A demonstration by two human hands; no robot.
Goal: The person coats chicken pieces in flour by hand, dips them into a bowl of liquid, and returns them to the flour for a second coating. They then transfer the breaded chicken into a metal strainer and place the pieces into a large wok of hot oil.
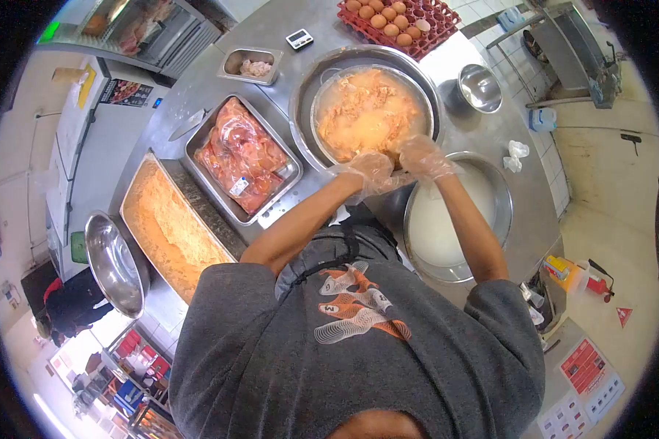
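Note:
Both hands wear loose clear plastic gloves and meet at the near rim of a steel bowl [318,110] filled with pieces coated in wet orange batter [370,110]. My left hand [367,170] has its fingers curled in at the rim. Close beside it, my right hand [425,157] is also curled, with its fingertips turned toward the left one. What lies between the fingers is hidden. This bowl sits inside a wider steel basin [298,99]. Below my right forearm stands a steel pot [507,219] of milky white liquid [447,219].
To the left are a steel tray [294,175] of bagged raw meat [241,154], a long bin of orange breading [172,227] and a steel bowl [113,267]. Egg trays [432,36], a timer [299,39] and a small pan [231,64] stand behind. Another bowl [480,88] is at right.

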